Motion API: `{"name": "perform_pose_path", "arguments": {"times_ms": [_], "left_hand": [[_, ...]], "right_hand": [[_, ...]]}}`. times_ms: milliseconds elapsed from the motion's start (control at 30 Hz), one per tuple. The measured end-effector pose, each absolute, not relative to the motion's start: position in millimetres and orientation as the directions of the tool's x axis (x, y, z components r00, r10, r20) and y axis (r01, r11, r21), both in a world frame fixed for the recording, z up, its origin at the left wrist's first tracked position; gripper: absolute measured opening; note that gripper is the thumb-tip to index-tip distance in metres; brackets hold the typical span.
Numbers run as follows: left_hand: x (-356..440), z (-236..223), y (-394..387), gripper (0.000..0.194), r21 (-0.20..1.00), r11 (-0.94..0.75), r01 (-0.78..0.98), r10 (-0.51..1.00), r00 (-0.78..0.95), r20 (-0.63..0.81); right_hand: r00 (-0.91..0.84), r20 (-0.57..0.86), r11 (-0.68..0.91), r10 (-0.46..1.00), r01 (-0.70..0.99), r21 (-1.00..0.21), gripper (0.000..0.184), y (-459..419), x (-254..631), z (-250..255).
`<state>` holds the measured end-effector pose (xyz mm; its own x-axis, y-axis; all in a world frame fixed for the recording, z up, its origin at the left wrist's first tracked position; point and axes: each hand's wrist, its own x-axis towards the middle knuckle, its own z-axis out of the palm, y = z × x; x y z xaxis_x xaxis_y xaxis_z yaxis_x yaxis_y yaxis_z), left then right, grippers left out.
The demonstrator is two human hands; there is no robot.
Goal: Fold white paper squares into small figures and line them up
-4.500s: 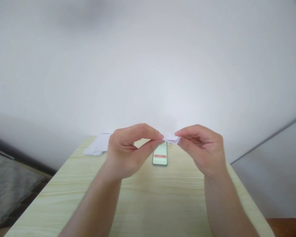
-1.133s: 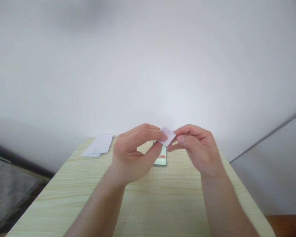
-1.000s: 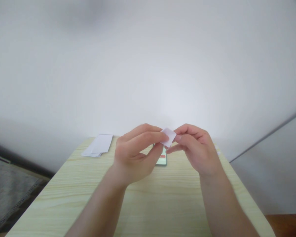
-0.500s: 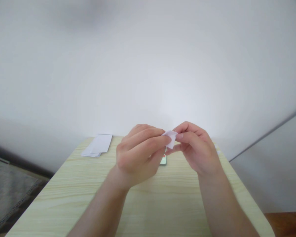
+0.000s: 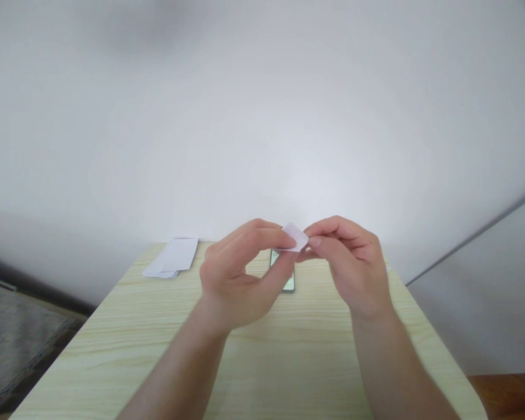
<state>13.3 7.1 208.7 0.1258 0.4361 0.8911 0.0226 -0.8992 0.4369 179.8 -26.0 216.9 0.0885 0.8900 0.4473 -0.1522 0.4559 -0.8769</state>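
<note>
Paper [image 5: 298, 234], small and white, is up in the air a little below and right of the middle of the frame. It looks like a little diamond with pointy corners and straight sides. The side we see is smooth and plain, and its lower left part hides under fingers. The left hand [image 5: 289, 248] is pinching it between thumb and pointer finger, with one fingertip lying flat on top. The right hand [image 5: 308, 240] is closed on the right corner, thumb in front and fingers behind.

Under the hands, a phone [image 5: 289, 284] lies on the tabletop [image 5: 297, 356]. Its screen is lit pale green, and the left hand covers much of it. Tiny dark marks show near its top, but they are too blurry to read.

Left of the middle, flat white sheets [image 5: 179, 255] lie in a messy pile at the back. The tabletop is pale yellow with wavy wood lines.
</note>
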Motion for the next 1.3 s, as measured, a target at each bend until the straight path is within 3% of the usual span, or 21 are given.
{"name": "perform_pose_path", "arguments": {"times_ms": [367, 733, 900, 1067, 1300], "left_hand": [[12.6, 209.4, 6.9, 0.019, 0.523, -0.851, -0.046, 0.516, 0.101, 0.85], [13.0, 207.3, 6.4, 0.017, 0.545, -0.836, -0.063, 0.54, 0.087, 0.837], [7.4, 208.9, 6.3, 0.028, 0.638, -0.769, -0.043, 0.633, 0.094, 0.769], [1.3, 210.1, 10.2, 0.007, 0.688, -0.726, -0.008, 0.677, 0.165, 0.717], [1.8, 211.9, 11.4, 0.006, 0.736, -0.677, -0.031, 0.71, 0.238, 0.663]], "right_hand": [[0.116, 0.571, 0.573, 0.812, 0.021, -0.819, 0.011, -31.2, 181.7, 215.9], [0.098, 0.493, 0.493, 0.864, 0.032, -0.87, 0.006, -35.1, 179.6, 220.9], [0.168, 0.52, 0.524, 0.838, 0.025, -0.852, 0.004, -32.6, 177.1, 216.7], [0.141, 0.52, 0.523, 0.843, 0.012, -0.852, 0.004, -30.1, 178.1, 216.0], [0.062, 0.496, 0.494, 0.866, 0.041, -0.868, 0.014, -29.0, 178.2, 216.7]]}}
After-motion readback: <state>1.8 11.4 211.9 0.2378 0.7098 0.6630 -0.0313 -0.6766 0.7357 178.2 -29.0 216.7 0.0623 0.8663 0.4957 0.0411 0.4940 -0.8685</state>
